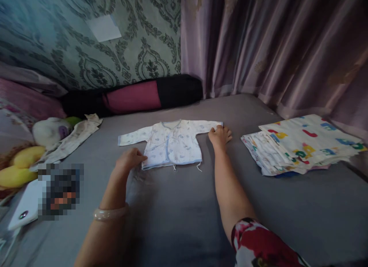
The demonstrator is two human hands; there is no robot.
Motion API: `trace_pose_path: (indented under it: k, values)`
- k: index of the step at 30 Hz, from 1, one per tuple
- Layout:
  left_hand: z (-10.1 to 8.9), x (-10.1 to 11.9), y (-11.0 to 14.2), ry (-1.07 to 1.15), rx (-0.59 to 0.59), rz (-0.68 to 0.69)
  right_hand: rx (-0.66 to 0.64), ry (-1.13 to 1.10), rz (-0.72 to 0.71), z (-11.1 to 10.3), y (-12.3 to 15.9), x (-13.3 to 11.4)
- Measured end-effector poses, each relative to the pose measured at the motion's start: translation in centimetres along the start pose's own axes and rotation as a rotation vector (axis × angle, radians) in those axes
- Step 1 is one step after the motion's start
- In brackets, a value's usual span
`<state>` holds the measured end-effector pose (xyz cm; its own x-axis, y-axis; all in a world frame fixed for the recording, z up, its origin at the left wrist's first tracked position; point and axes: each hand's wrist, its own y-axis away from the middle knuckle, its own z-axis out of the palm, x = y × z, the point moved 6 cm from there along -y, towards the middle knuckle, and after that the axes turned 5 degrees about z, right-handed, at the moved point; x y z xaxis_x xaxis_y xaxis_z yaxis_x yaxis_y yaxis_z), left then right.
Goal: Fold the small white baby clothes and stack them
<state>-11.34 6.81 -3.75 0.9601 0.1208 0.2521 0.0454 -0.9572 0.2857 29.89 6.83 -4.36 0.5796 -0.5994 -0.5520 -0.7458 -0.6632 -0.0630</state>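
Note:
A small white baby shirt (172, 142) with blue trim lies spread flat on the grey bed sheet (178, 213), sleeves stretched out to both sides. My left hand (130, 159) rests at the shirt's lower left hem, fingers curled on the cloth edge. My right hand (220, 136) presses on the end of the right sleeve, fingers bent over the cuff. A pale bangle (110, 213) circles my left wrist.
A folded stack of white cloths with coloured letters (301, 144) lies at the right. A black and pink bolster (135, 95) lines the wall. At the left lie a crumpled garment (74, 136), soft toys (25, 159) and a white device (24, 205). Curtains hang behind.

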Motion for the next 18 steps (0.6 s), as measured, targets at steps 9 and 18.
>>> trace_pose_path:
  k: [9,18]
  values:
    - [-0.9,13.2,-1.4,0.052,0.169,0.501,-0.037,-0.009,-0.015,0.0,-0.2,-0.3]
    - [3.8,22.3,-6.7,0.113,0.207,0.891,0.026,-0.33,-0.079,-0.1,-2.2,-0.1]
